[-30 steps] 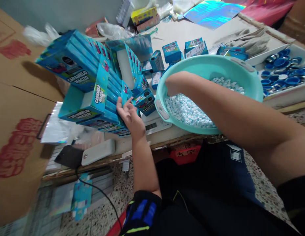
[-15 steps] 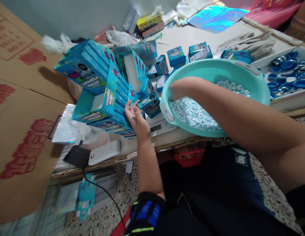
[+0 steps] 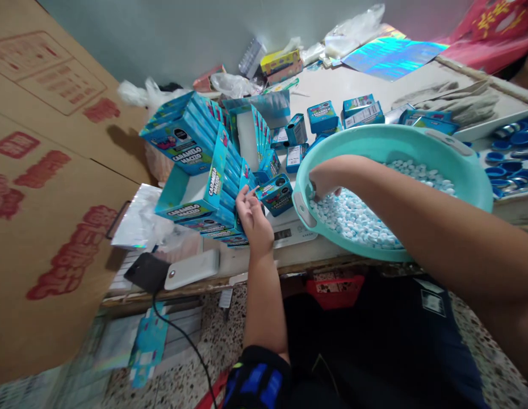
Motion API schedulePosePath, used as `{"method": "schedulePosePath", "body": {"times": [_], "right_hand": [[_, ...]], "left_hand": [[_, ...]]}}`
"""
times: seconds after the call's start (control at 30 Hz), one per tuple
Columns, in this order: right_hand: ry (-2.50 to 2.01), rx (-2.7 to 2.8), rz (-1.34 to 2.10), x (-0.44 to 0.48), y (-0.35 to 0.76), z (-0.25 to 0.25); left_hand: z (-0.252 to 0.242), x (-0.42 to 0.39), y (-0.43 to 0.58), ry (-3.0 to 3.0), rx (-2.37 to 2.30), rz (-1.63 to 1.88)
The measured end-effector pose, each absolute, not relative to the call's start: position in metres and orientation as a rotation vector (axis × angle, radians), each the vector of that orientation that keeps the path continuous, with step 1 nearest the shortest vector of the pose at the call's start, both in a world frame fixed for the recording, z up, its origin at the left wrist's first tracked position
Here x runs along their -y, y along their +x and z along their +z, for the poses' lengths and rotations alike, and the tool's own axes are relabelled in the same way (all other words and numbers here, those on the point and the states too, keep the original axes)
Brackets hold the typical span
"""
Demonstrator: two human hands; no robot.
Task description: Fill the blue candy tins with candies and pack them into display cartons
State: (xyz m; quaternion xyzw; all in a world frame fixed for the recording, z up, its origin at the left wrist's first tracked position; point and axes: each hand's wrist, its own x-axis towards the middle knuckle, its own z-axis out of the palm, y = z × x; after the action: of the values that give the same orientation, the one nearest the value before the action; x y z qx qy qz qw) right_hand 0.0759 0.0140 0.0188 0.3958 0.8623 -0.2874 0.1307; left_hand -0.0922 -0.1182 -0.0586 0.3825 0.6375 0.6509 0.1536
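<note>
A large turquoise basin (image 3: 468, 170) holds many small white and pale blue candies (image 3: 357, 221). My right hand (image 3: 330, 177) is inside it at the left end, with its fingers hidden against the candies. Just left of the basin, a small blue box (image 3: 276, 194) stands over a white scale (image 3: 296, 234). My left hand (image 3: 252, 215) is beside that box, fingers apart, next to stacked blue display boxes (image 3: 196, 159). It appears to hold nothing. Behind the basin lie several small blue boxes (image 3: 322, 116).
Cardboard (image 3: 46, 187) fills the left side. A white power bank (image 3: 191, 270) and a black device (image 3: 145, 271) lie near the table's front edge. At the right is a tray (image 3: 472, 132) with blue lids (image 3: 523, 138); grey gloves (image 3: 464, 102) lie behind.
The whole view has shifted, so the things on the table appear lower and farther right. My right hand stays in the basin, with more of its back showing. My left hand stays by the small box.
</note>
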Motion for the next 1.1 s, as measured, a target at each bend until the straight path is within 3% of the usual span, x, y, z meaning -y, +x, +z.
{"method": "schedulePosePath", "body": {"times": [0.63, 0.9, 1.1], "right_hand": [[1.128, -2.402, -0.871, -0.013, 0.075, 0.018], [1.106, -2.586, -0.518, -0.009, 0.079, 0.038], [1.303, -2.796, -0.698, -0.009, 0.091, 0.061]], "left_hand": [[-0.060, 0.115, -0.093, 1.161, -1.878, 1.846], [-0.059, 0.114, -0.093, 1.197, -1.932, 1.806], [-0.062, 0.111, -0.095, 1.183, -1.914, 1.831]]}}
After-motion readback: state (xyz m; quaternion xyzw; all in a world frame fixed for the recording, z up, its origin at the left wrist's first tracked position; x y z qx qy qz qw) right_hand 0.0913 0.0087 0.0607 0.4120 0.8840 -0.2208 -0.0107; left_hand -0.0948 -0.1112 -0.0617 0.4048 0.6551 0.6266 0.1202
